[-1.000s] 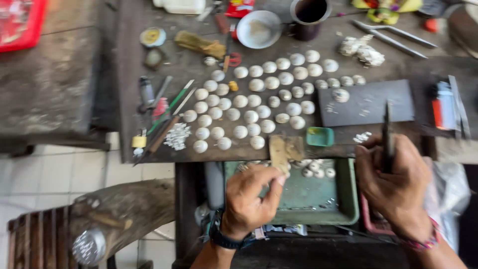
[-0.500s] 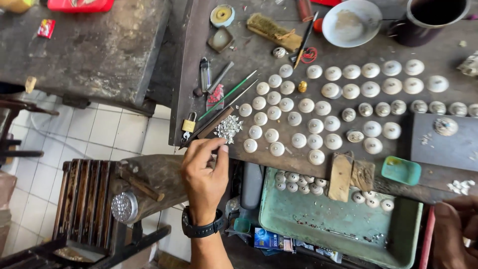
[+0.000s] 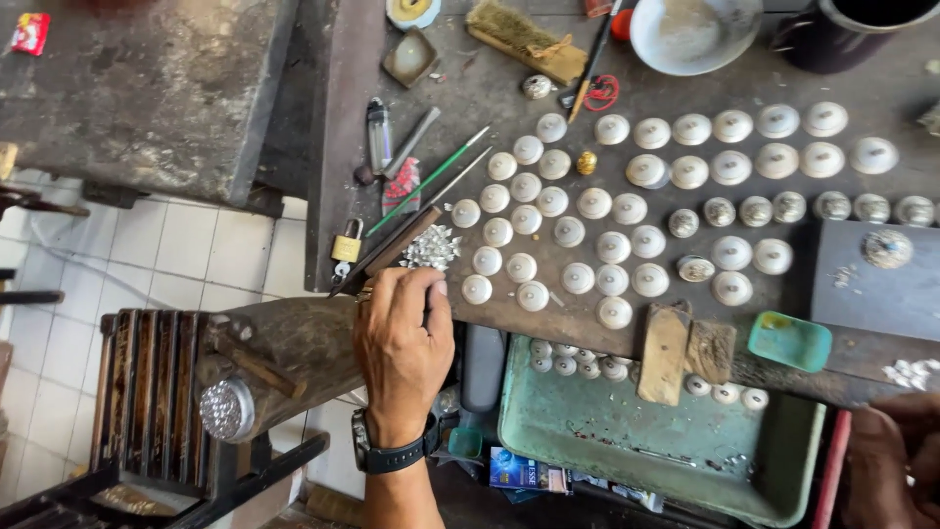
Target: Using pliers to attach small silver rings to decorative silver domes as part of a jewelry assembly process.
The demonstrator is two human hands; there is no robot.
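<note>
My left hand (image 3: 401, 343), with a black watch on the wrist, rests at the front edge of the dark workbench (image 3: 490, 78). Its bent fingers touch the bench beside a small pile of silver bits (image 3: 431, 247); the fingertips are hidden, so any hold is unclear. Rows of white domed round pieces (image 3: 627, 211) cover the bench to the right of the hand. Long thin tools (image 3: 421, 201) lie just above the pile. My right hand (image 3: 896, 460) shows only partly in the bottom right corner, next to a red stick (image 3: 834, 468); its grip is hidden.
A green tray (image 3: 548, 431) with more round pieces hangs under the bench front. A wooden peg (image 3: 666, 351), teal dish (image 3: 789, 341), dark slab (image 3: 871, 284), padlock (image 3: 346, 245), lighter (image 3: 378, 132), brush (image 3: 519, 41), white bowl (image 3: 690, 34) and dark mug (image 3: 862, 29) crowd the bench. A wooden stump (image 3: 284, 343) stands at left.
My left hand moved left from the wooden peg to the pile of silver bits. My right hand dropped to the bottom right corner, and the dark tool it held is out of sight.
</note>
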